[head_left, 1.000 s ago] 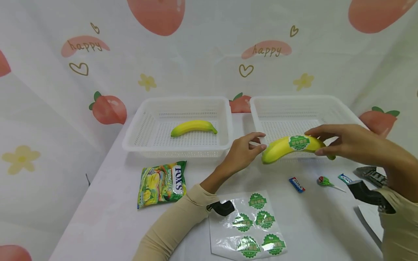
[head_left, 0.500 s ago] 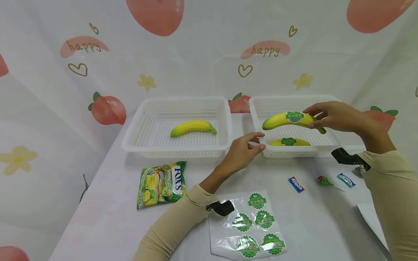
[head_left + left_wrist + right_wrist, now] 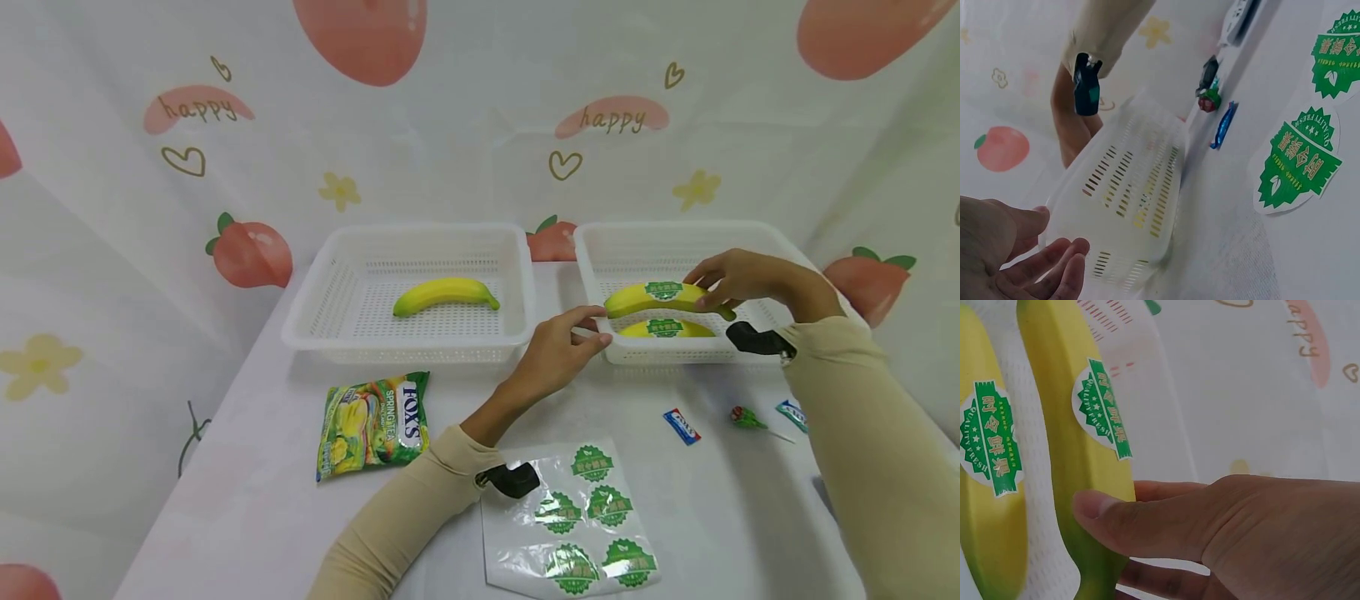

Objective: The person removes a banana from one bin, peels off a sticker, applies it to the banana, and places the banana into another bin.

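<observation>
My right hand grips a yellow banana near its stem end, thumb on the near side, inside the right white basket. This banana bears a round green-and-white sticker. Beside it, nearer the basket's front wall, lies another stickered banana, partly hidden by that wall in the head view. My left hand holds the basket's front left corner, thumb and fingers at either side of the rim in the left wrist view. A banana showing no sticker rests in the left white basket.
A sheet of green stickers lies in front, partly under my left forearm. Left of it is a green candy bag. Small wrapped candies and a lollipop lie right of the sheet. A patterned cloth hangs behind.
My right hand has carried the stickered banana from the basket's front edge up and over it, then lowered it inside behind the other banana. My left hand stays at the corner.
</observation>
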Available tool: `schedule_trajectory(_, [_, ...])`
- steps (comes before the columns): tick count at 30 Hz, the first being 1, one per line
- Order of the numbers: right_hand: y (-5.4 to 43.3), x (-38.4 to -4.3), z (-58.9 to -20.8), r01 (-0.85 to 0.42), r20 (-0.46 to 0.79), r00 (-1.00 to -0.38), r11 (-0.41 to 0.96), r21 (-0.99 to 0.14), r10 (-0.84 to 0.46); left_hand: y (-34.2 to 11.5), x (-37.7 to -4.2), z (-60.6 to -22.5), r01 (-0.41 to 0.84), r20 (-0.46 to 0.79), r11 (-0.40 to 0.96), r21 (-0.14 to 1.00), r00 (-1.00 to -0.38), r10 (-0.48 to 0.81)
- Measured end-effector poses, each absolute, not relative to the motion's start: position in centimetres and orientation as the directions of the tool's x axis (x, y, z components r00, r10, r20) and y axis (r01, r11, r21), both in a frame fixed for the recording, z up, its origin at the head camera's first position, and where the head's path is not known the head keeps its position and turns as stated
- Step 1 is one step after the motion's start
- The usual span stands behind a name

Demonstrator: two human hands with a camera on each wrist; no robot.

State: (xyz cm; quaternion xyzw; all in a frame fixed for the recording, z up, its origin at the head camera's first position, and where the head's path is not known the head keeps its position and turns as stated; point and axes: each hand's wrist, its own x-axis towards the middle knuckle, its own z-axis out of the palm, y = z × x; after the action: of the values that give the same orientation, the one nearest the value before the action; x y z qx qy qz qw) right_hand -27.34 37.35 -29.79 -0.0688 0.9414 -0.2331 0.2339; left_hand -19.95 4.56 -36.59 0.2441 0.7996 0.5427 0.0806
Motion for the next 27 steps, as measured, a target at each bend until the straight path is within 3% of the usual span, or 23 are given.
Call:
schedule_trajectory(19, [37.1, -27.9, -31.6, 0.085, -0.541, -0.818, 0.89, -0.448, -0.195, 4.5, -20.0, -36.8, 0.314, 0.145, 0.296, 0.902, -0.866, 0.478])
schedule_trajectory(23, [36.8, -27.6, -31.2, 0.061, -0.511, -0.833, 0.883, -0.466, -0.212, 4.5, -20.0, -36.7, 0.312, 0.141, 0.3, 0.901, -0.867, 0.478])
schedule_trajectory(27, [35.9, -26.4, -30.5, -0.046, -0.38, -0.888, 0.871, -0.489, -0.26, 4.5, -20.0, -36.7, 0.312, 0.14, 0.304, 0.9, -0.868, 0.477])
